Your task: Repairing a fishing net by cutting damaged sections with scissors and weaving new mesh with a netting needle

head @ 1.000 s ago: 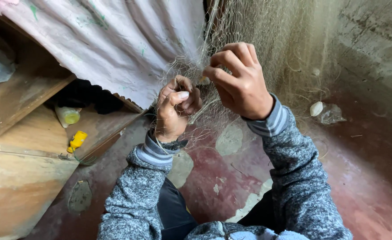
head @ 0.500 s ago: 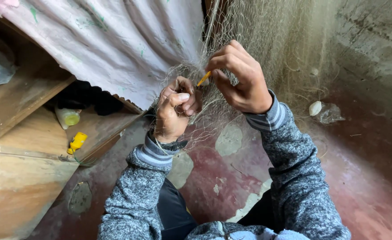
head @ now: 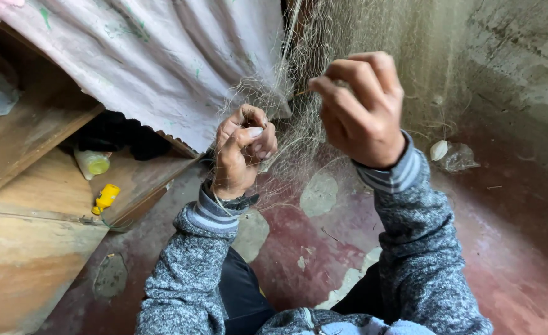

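Fishing net: fine, pale mesh, hanging before us against the grey wall.
Left hand: fingers bunched tight on a gather of net.
Right hand: raised higher, fingers curled, pinching strands.
Below: worn red floor.
Left side: wooden boards, yellow object, pale draped cloth.

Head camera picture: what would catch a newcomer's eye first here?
First, the two hands in the middle: the left hand pinches a bunch of fine fishing net, and the right hand is raised beside it in the same mesh. The net hangs down from the top. A small yellow bottle lies on the wooden boards at left.
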